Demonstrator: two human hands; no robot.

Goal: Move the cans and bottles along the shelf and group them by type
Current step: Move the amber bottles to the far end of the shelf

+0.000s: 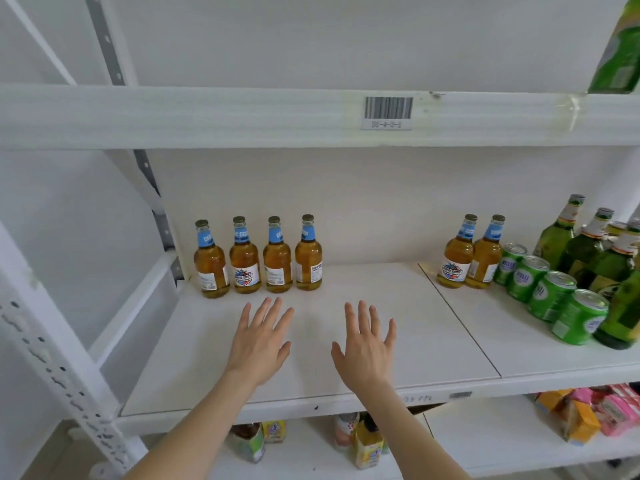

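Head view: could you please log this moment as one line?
left hand open, empty | right hand open, empty | four amber glass bottles with blue neck labels grouped left | two more amber bottles right, beside green metal cans

Left hand [261, 341]: palm down, 5 digits straight and spread, holding nothing, fingertips toward the back of the shelf [398, 306].
Right hand [365, 353]: same pose, thumb out toward its neighbour, holding nothing.
Left forearm [204, 414], Right forearm [401, 427]: bare, crossing the shelf's front edge left of its middle.
Contact with the board: cannot tell.
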